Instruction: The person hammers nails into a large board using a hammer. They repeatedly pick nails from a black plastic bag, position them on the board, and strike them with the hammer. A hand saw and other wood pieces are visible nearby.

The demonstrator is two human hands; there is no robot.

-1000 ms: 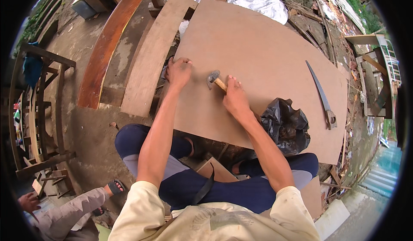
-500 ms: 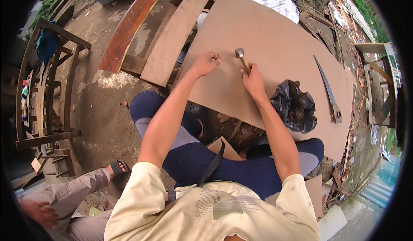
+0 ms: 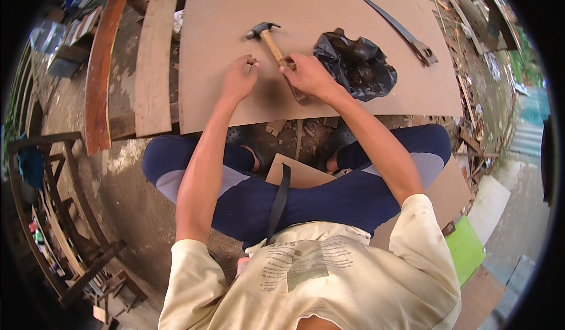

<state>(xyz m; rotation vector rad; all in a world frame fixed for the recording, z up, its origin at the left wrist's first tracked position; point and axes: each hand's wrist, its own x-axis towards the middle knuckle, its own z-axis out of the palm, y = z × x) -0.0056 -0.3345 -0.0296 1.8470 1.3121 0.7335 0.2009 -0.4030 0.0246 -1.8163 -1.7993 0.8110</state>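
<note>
My right hand grips the wooden handle of a claw hammer, thumb and fingers closed on its middle. The dark metal head points away from me to the left, low over a large brown board. Beside it, my left hand is closed with thumb and fingertips together; what they hold, if anything, is too small to make out. A crumpled black plastic bag sits open on the board just right of my right hand. Farther right lies a handsaw, its handle toward me.
A pale plank and a reddish-brown plank run along the board's left side. At far left stands a dark wooden frame. Wood scraps litter the ground under the board's near edge, and a green panel lies at lower right.
My view has swung, so the board sits straighter and the other person's leg is out of sight. The hammer has turned, its claw showing now. My left hand stays closed.
</note>
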